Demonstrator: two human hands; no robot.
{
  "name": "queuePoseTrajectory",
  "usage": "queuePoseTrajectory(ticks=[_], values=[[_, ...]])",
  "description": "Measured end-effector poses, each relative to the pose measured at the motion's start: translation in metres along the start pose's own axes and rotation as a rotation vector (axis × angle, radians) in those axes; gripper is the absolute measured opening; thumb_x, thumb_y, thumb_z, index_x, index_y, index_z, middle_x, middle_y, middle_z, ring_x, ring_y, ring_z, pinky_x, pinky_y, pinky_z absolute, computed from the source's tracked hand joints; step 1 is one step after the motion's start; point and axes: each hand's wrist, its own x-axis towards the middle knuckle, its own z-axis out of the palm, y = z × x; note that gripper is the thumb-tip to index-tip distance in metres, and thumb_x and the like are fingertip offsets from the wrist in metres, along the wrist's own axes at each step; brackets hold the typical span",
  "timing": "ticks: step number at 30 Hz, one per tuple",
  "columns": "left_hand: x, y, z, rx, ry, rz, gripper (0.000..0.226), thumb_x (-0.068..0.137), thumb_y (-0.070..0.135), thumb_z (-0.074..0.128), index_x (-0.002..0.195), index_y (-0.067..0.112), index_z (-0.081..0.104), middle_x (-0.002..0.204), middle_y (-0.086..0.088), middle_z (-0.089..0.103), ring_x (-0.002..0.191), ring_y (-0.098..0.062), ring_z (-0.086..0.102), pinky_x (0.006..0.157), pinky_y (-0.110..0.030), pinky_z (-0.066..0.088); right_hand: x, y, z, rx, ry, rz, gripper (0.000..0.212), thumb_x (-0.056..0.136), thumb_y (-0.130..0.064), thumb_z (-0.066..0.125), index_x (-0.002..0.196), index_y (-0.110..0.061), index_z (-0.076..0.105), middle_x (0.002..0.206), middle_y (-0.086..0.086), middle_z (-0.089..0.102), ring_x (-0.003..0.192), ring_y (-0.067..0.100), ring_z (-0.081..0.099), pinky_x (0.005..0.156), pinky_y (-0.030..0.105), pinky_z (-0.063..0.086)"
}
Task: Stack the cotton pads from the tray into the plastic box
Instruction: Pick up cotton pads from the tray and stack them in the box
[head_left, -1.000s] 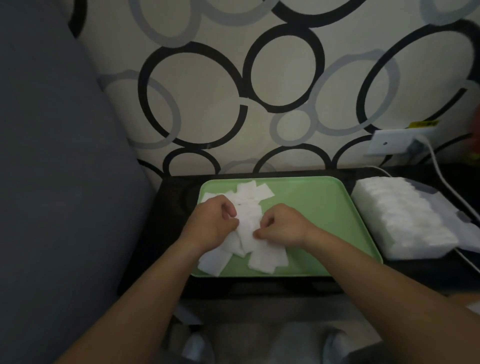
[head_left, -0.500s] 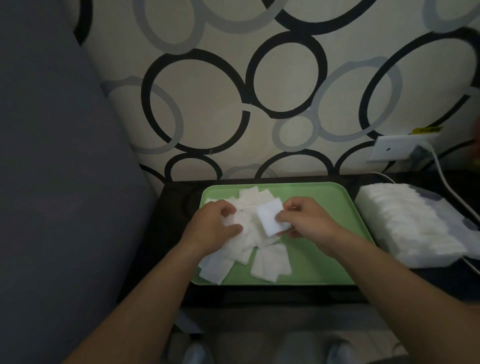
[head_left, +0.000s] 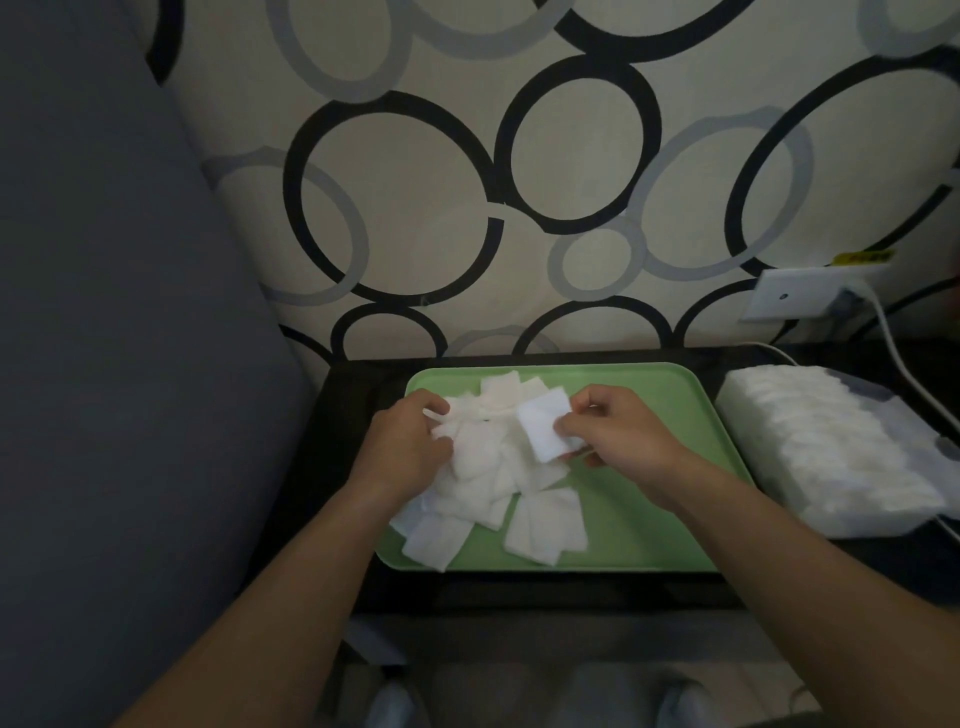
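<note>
A green tray (head_left: 649, 488) lies on a dark table with a loose heap of square white cotton pads (head_left: 483, 467) on its left half. My right hand (head_left: 618, 436) pinches one white pad (head_left: 544, 431), lifted a little above the heap. My left hand (head_left: 410, 441) rests on the heap's left side with fingers curled on pads there. To the right of the tray stands the clear plastic box (head_left: 852, 514), filled with rows of stacked pads.
A grey padded surface (head_left: 130, 364) rises along the left. The patterned wall is close behind the table, with a white socket (head_left: 795, 299) and a white cable (head_left: 904, 358) running down past the box. The table's front edge (head_left: 545, 592) is near me.
My right hand has picked one pad off the heap and raised it up and to the right. The left hand has stayed on the heap.
</note>
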Motion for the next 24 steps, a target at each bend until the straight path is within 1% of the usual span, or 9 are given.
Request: queuePoseTrajectory(ticks=[4,6,7,9,11,13,17,20,24], values=[[-0.001,0.003,-0.008,-0.050,0.110,-0.005,0.026,0.088,0.005,0.063,0.108,0.021,0.065,0.099,-0.005,0.064,0.077,-0.010,0.059,0.060,-0.018,0.043,-0.001,-0.003,0.002,0.100,-0.015,0.023,0.014,0.086,-0.004,0.068,0.081,-0.013,0.058,0.084,0.010,0.072,0.060,0.014,0.069,0.059,0.027,0.048],[-0.005,0.013,-0.015,-0.225,0.205,-0.003,0.026,0.087,0.002,0.061,0.106,0.020,0.062,0.100,-0.005,0.066,0.083,-0.015,0.063,0.063,-0.020,0.047,-0.003,-0.006,0.002,0.183,-0.031,0.021,0.015,0.085,-0.002,0.069,0.085,-0.012,0.058,0.085,0.010,0.072,0.063,0.014,0.069,0.062,0.029,0.050],[-0.008,0.019,-0.018,-0.379,0.222,-0.016,0.026,0.087,0.001,0.060,0.106,0.019,0.061,0.101,-0.006,0.067,0.087,-0.019,0.065,0.066,-0.027,0.053,-0.004,-0.008,0.003,0.242,-0.047,0.015,0.015,0.084,0.000,0.070,0.090,-0.010,0.060,0.086,0.011,0.073,0.065,0.015,0.069,0.065,0.030,0.051],[-0.018,0.035,-0.018,-0.654,0.172,-0.085,0.029,0.088,-0.001,0.054,0.108,0.019,0.061,0.104,-0.007,0.068,0.092,-0.025,0.067,0.071,-0.038,0.060,-0.007,-0.013,0.005,0.417,-0.095,0.000,0.022,0.085,0.003,0.068,0.103,-0.006,0.061,0.090,0.014,0.073,0.073,0.019,0.070,0.072,0.033,0.053],[-0.028,0.047,-0.013,-0.804,0.094,-0.150,0.032,0.089,-0.003,0.049,0.106,0.020,0.063,0.109,-0.009,0.067,0.095,-0.031,0.068,0.068,-0.039,0.060,-0.009,-0.019,0.007,0.582,-0.160,-0.017,0.027,0.086,0.005,0.065,0.111,-0.005,0.062,0.090,0.014,0.072,0.074,0.021,0.069,0.074,0.033,0.052],[-0.035,0.055,-0.008,-0.888,0.032,-0.173,0.032,0.090,-0.004,0.046,0.098,0.020,0.066,0.113,-0.014,0.066,0.098,-0.037,0.068,0.068,-0.036,0.059,-0.012,-0.024,0.010,0.643,-0.216,-0.032,0.030,0.087,0.005,0.064,0.116,-0.004,0.062,0.088,0.011,0.072,0.072,0.019,0.068,0.070,0.029,0.053],[-0.041,0.067,-0.002,-0.956,-0.026,-0.184,0.030,0.091,-0.002,0.043,0.094,0.010,0.071,0.110,-0.019,0.070,0.097,-0.034,0.070,0.071,-0.036,0.058,-0.017,-0.026,0.015,0.670,-0.252,-0.038,0.032,0.087,0.004,0.064,0.118,-0.002,0.062,0.094,0.014,0.072,0.073,0.019,0.068,0.066,0.027,0.053],[-0.044,0.074,0.000,-1.025,-0.018,-0.233,0.017,0.093,0.010,0.057,0.096,0.008,0.073,0.095,-0.010,0.075,0.088,-0.026,0.073,0.071,-0.035,0.059,-0.016,-0.027,0.014,0.702,-0.222,-0.012,0.022,0.090,-0.002,0.062,0.112,-0.005,0.065,0.093,0.013,0.072,0.074,0.020,0.067,0.069,0.029,0.052],[-0.042,0.070,0.001,-0.900,0.023,-0.174,0.015,0.092,0.003,0.065,0.099,0.012,0.073,0.106,-0.008,0.073,0.097,-0.021,0.072,0.074,-0.030,0.060,-0.014,-0.025,0.006,0.607,-0.189,-0.031,0.010,0.092,-0.009,0.063,0.098,-0.011,0.070,0.083,0.007,0.068,0.068,0.017,0.062,0.066,0.029,0.048]])
